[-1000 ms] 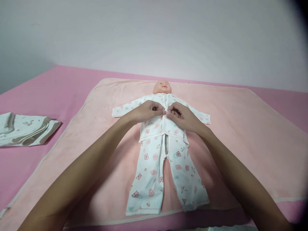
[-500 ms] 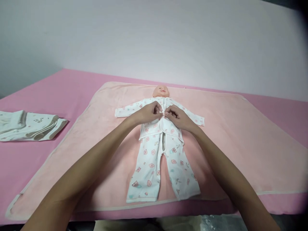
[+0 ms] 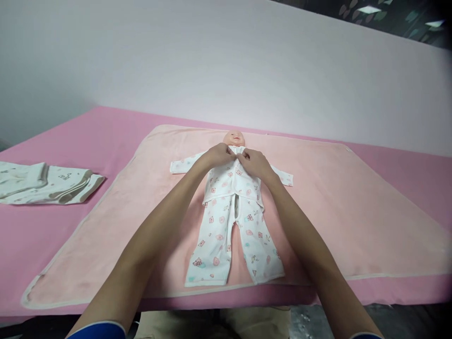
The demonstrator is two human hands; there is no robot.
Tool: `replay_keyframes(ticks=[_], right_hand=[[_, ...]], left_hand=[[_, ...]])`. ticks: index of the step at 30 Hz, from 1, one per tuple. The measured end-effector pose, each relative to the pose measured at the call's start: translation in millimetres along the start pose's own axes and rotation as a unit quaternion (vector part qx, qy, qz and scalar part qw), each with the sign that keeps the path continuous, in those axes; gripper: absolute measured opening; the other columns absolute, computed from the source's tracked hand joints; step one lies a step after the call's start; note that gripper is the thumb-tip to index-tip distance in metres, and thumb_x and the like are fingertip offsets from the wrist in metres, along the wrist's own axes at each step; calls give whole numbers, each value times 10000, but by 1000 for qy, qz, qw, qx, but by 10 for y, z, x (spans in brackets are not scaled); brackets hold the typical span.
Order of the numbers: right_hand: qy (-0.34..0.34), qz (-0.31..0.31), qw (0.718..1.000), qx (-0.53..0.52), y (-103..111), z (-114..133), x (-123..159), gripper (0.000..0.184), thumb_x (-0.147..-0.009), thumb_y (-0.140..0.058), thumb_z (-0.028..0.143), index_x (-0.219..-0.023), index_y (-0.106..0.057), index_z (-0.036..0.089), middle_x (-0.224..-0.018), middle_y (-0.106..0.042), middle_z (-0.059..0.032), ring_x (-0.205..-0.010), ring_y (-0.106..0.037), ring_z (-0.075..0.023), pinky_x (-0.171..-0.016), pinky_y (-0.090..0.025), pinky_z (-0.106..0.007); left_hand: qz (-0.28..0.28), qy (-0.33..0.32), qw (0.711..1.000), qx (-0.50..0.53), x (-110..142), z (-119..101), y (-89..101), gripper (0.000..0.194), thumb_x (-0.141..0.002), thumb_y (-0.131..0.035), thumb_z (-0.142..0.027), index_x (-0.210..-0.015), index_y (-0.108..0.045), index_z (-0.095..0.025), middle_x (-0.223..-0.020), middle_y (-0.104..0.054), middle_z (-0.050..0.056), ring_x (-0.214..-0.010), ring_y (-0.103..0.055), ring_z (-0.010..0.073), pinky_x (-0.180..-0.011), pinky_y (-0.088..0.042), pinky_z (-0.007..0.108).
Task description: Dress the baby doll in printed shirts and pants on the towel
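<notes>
A baby doll [image 3: 234, 138] lies on its back, its head toward the wall. It wears a white patterned baby shirt [image 3: 218, 182] and matching trousers [image 3: 212, 249] with an opening at the crotch. My left hand [image 3: 221, 155] pinches one side of the shirt's front opening high on the chest. Opposite it, my right hand [image 3: 252, 161] pinches the other side, the fingertips of both hands nearly meeting. Whatever fastener lies between them is too small to make out. Below my hands the shirt's front edges lie together down to the hem.
Under the doll is a peach blanket [image 3: 335, 212] with a pale border, spread over a pink table cover [image 3: 116, 120]. Folded white baby clothes [image 3: 67, 181] with brown trim lie at the left. A pale wall [image 3: 212, 61] rises behind the table.
Both hands have moved up the shirt front, from mid-chest to close under the doll's neck. The camera view has tilted slightly, showing more above the wall.
</notes>
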State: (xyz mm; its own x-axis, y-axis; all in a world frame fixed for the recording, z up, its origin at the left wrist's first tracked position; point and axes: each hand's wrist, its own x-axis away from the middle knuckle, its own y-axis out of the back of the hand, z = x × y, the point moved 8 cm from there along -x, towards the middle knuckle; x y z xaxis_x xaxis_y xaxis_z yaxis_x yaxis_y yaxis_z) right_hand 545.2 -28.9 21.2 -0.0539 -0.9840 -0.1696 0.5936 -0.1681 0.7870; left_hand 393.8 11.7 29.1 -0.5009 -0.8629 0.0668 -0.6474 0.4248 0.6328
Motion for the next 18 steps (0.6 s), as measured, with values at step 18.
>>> replay_keyframes(ticks=[18], right_hand=[[181,-14,976,-119,64,0,-84,170,-1081,-514,386,-1101,-594,237,-1199,-688,-88,-1002,-607,-221,-910,-485,-373]], left_hand=[[11,-31,994,100,-91,106,-15,392,-799,-747,-283,-580,-429,-209,-614,-411,4,-575,-347,117,-627,-218,326]])
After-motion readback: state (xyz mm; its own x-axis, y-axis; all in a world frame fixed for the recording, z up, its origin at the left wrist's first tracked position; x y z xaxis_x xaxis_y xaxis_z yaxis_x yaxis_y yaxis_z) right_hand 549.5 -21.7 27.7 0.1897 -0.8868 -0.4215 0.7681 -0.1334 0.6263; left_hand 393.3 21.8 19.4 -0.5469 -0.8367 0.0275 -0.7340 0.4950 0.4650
